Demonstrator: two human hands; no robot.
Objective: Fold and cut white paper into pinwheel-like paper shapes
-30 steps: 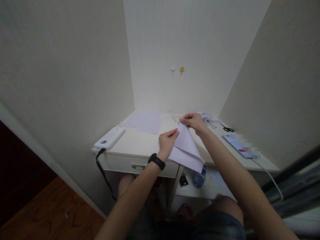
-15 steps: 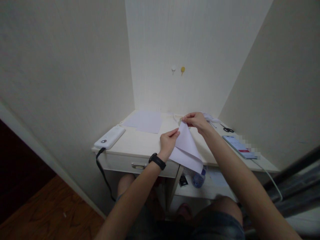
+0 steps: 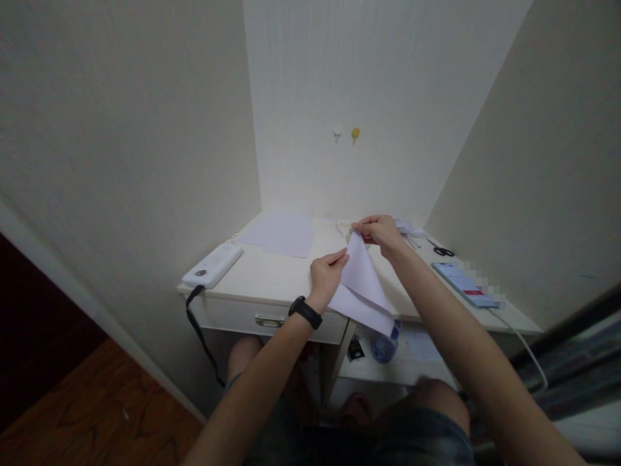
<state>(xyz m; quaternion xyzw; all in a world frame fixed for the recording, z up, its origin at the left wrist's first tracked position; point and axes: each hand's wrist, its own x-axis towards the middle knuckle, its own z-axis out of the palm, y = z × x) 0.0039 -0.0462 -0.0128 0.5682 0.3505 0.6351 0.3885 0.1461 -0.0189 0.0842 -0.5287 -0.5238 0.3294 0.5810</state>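
Above the pale wooden bench [image 3: 272,279], left hand [image 3: 326,277] and right hand [image 3: 383,234] each pinch the white folded paper sheet [image 3: 361,290]; aligning edges squarely before creasing would likely help.

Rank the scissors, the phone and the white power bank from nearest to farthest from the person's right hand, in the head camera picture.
From the right hand:
1. Scissors, just to its right on the desk.
2. Phone, farther right, near the desk's edge.
3. White power bank, far left corner.

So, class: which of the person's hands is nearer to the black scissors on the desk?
Right. The right hand pinches the paper just left of the scissors; the left hand is farther left.
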